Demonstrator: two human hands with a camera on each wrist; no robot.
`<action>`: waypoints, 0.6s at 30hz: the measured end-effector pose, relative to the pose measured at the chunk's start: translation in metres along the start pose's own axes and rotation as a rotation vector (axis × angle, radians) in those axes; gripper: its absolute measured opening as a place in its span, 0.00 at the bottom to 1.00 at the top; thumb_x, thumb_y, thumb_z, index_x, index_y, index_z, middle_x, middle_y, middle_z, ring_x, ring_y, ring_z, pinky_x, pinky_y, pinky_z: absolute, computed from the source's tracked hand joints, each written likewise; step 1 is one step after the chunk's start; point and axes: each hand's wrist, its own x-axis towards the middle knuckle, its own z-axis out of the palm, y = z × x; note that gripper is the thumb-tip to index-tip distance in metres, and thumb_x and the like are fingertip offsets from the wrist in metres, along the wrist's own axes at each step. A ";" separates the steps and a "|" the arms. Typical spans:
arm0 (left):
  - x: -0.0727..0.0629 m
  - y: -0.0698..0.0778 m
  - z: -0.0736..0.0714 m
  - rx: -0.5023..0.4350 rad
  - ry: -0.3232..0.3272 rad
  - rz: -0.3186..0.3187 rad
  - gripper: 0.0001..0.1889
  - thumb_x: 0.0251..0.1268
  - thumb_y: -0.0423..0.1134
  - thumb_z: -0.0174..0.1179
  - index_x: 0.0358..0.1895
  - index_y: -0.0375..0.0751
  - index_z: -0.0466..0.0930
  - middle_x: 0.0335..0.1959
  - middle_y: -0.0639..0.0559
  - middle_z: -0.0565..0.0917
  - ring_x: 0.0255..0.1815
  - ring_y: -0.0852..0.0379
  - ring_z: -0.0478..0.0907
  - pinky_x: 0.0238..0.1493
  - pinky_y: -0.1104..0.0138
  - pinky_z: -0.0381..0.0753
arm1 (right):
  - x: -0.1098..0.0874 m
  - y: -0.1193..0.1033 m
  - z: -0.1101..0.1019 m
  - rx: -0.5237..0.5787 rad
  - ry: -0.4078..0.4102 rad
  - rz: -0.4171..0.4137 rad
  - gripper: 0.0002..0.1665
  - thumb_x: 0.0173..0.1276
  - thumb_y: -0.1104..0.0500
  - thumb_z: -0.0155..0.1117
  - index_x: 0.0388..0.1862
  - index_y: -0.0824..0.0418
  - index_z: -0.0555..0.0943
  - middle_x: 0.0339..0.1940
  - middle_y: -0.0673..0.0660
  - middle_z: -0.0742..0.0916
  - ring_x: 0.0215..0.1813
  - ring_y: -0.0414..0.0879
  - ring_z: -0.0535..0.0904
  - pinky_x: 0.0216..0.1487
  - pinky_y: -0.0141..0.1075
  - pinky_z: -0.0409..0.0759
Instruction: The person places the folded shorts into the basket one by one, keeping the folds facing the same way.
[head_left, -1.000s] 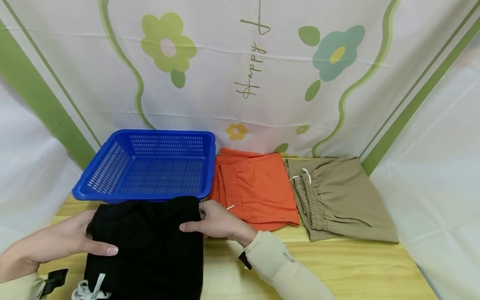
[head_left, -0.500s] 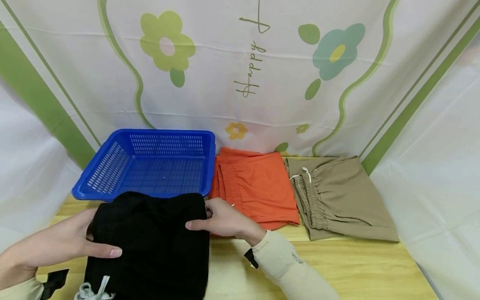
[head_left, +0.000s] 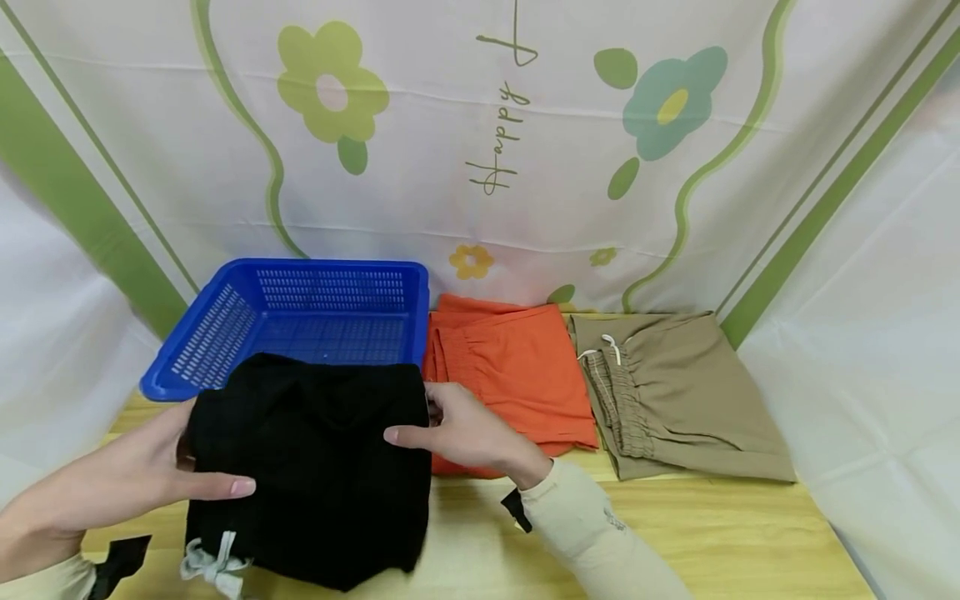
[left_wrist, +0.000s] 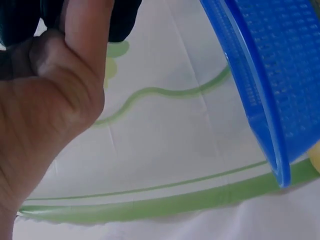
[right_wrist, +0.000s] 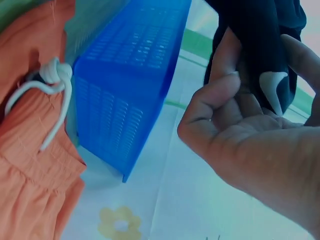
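Observation:
Folded black shorts (head_left: 322, 475) with a pale grey drawstring (head_left: 215, 567) are held up in front of the blue basket, hiding part of its near rim. My left hand (head_left: 142, 479) grips their left edge, its thumb lying across the front. At the right edge, my right hand (head_left: 468, 429) pinches the cloth between its thumb and the fingers behind. The right wrist view shows those curled fingers (right_wrist: 220, 107) under the black fabric (right_wrist: 260, 45), with a small white patch there. In the left wrist view, only a little dark cloth (left_wrist: 124, 20) appears beyond the hand.
The blue plastic basket (head_left: 330, 265) stands at the back left of the wooden table (head_left: 675, 542). Right of it lie folded orange shorts (head_left: 525, 367), then folded khaki shorts (head_left: 697, 392) with a white drawstring. A flower-printed curtain (head_left: 420, 167) hangs close behind.
Both hands have moved the black shorts up and to the right, towards the basket. More of the lower edge and drawstring now shows. The basket and other garments stay put.

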 end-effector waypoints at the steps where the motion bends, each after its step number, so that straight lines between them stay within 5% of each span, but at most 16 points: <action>1: 0.000 0.002 0.001 -0.009 0.011 0.014 0.63 0.65 0.46 0.71 0.81 0.58 0.21 0.82 0.33 0.32 0.76 0.23 0.42 0.49 0.40 0.79 | -0.001 -0.001 -0.002 -0.010 0.014 -0.017 0.14 0.70 0.48 0.70 0.50 0.49 0.81 0.21 0.43 0.72 0.27 0.36 0.69 0.34 0.29 0.70; 5: 0.003 0.007 0.002 -0.041 0.052 0.145 0.57 0.63 0.39 0.72 0.84 0.58 0.36 0.82 0.43 0.47 0.78 0.49 0.55 0.55 0.52 0.81 | -0.002 0.000 -0.007 0.038 0.059 -0.082 0.19 0.67 0.51 0.73 0.54 0.50 0.80 0.24 0.46 0.73 0.28 0.37 0.69 0.33 0.30 0.70; 9: 0.007 0.011 0.006 -0.082 0.075 0.290 0.41 0.63 0.31 0.70 0.77 0.49 0.60 0.67 0.51 0.75 0.57 0.67 0.78 0.47 0.71 0.82 | -0.002 0.001 -0.011 0.158 0.074 -0.123 0.26 0.65 0.57 0.75 0.61 0.51 0.78 0.38 0.49 0.83 0.35 0.39 0.78 0.39 0.33 0.78; 18: 0.014 0.033 0.012 -0.143 0.134 0.346 0.37 0.62 0.30 0.71 0.74 0.48 0.66 0.65 0.56 0.77 0.55 0.60 0.82 0.47 0.67 0.84 | -0.003 0.000 -0.017 0.339 0.156 -0.166 0.37 0.64 0.67 0.73 0.70 0.52 0.72 0.59 0.57 0.82 0.52 0.51 0.85 0.49 0.47 0.86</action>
